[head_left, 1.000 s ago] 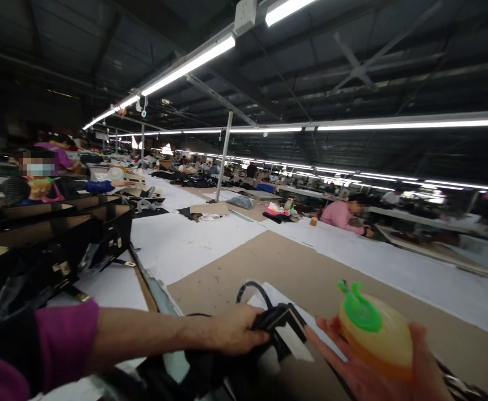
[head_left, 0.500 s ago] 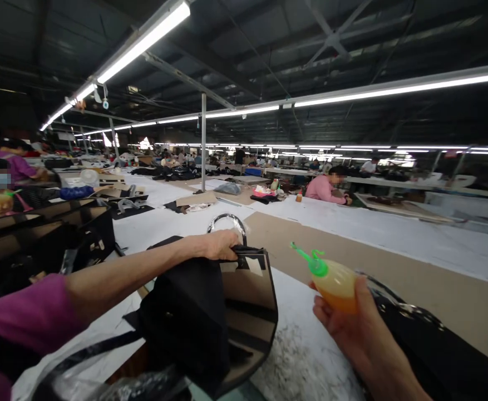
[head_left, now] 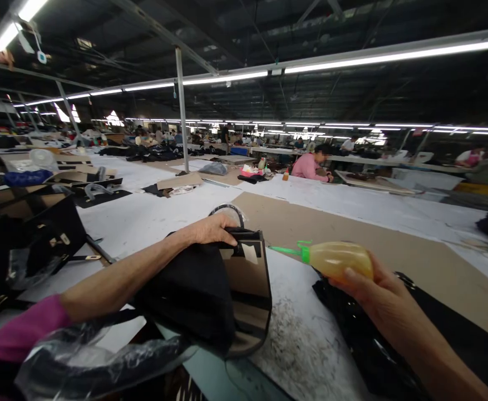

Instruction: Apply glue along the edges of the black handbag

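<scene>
My left hand (head_left: 215, 227) is closed over the upper edge of a black handbag (head_left: 185, 295), which lies tipped with its tan-lined inside facing right. One plastic-wrapped handle (head_left: 114, 365) hangs toward me; another handle (head_left: 229, 211) arches up behind my fingers. In my right hand (head_left: 373, 289) is a squeeze bottle (head_left: 338, 259) of yellow-orange liquid, fingers wrapped round its base. Its green nozzle (head_left: 285, 250) points left, close to the bag's open edge; whether it touches I cannot tell. Below my right forearm lies a black bag piece (head_left: 364, 334) with metal fittings.
Several black bags (head_left: 55, 228) stand at the left. A brown board (head_left: 294, 223) lies across the white-covered table (head_left: 156, 214), with cardboard pieces (head_left: 181, 182) behind. Farther back, a person in pink (head_left: 306, 166) leans over the table. A metal post (head_left: 182, 111) rises mid-table.
The bottle has turned from slanted to nearly level, and its nozzle has come closer to the bag. My left hand keeps its grip. The camera view has shifted right and down.
</scene>
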Motion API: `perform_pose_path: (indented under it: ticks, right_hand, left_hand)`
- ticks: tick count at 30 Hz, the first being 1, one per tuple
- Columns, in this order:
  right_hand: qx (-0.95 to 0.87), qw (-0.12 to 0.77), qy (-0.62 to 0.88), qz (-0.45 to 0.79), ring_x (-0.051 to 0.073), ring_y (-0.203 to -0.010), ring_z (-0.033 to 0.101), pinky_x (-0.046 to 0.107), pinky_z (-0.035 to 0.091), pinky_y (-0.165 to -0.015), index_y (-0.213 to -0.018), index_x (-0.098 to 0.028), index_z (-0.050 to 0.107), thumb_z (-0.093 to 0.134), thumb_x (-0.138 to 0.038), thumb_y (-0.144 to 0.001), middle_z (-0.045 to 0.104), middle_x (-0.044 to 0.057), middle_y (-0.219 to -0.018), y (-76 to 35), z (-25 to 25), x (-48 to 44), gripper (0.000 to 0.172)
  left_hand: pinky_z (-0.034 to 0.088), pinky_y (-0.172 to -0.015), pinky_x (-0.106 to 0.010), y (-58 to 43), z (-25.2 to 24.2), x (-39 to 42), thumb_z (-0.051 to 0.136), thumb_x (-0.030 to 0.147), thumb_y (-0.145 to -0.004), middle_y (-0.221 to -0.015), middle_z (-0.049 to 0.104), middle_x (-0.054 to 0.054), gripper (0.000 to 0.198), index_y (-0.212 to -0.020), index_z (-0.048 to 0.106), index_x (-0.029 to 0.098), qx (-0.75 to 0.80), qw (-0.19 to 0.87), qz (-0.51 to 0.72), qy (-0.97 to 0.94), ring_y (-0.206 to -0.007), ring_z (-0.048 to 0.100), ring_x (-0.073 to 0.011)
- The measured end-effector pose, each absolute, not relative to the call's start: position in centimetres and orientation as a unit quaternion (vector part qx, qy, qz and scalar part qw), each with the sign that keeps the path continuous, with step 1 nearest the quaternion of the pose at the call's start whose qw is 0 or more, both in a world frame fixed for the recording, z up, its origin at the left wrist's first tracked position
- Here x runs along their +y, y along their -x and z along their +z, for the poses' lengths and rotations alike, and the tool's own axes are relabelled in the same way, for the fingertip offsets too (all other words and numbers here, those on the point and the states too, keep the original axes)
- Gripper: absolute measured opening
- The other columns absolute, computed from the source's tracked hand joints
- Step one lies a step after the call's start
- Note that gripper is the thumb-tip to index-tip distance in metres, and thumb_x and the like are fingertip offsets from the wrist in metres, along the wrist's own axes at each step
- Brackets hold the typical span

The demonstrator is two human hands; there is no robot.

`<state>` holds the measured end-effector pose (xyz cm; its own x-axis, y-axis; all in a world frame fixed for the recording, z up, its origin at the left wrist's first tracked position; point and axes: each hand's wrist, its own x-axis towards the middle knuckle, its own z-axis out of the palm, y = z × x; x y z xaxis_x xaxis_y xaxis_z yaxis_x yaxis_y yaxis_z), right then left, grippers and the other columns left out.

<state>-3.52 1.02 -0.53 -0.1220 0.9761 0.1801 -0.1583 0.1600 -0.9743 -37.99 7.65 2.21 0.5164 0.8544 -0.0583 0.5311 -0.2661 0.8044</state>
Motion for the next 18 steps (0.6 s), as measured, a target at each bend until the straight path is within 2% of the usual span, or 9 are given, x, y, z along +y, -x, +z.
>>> perform_pose_path:
  ticks: [3,6,18]
  right_hand:
    - [-0.586,0.527,0.391,0.476,0.022,-0.095,0.059,0.022,0.053,-0.077,-0.113,-0.021,0.056,0.077,-0.041,-0.074,0.062,0.006,-0.108,4.0,0.4,1.1,0.048]
    - [-0.611,0.533,0.403,0.424,0.021,-0.091,0.060,0.018,0.052,-0.074,-0.115,-0.022,0.054,0.077,-0.042,-0.074,0.063,0.005,-0.106,4.4,1.2,1.3,0.051]
    - [-0.660,0.549,0.410,0.308,0.022,-0.084,0.064,0.020,0.053,-0.070,-0.110,-0.025,0.059,0.078,-0.043,-0.069,0.066,0.003,-0.101,5.2,1.9,3.3,0.049]
  left_hand:
    - [0.041,-0.065,-0.022,38.7,2.6,7.9,0.071,0.034,-0.062,-0.071,0.064,-0.001,0.032,-0.083,0.071,0.010,0.435,0.463,0.190,-0.748,-0.068,0.054,-0.0136]
    - [0.043,-0.069,-0.023,39.1,3.2,8.3,0.073,0.030,-0.060,-0.073,0.067,-0.001,0.030,-0.084,0.073,0.012,0.429,0.512,0.164,-0.726,-0.068,0.056,-0.0136]
    - [0.044,-0.059,-0.022,38.9,2.7,10.1,0.075,0.032,-0.055,-0.070,0.068,0.000,0.030,-0.082,0.074,0.017,0.441,0.519,0.129,-0.721,-0.063,0.057,-0.0135]
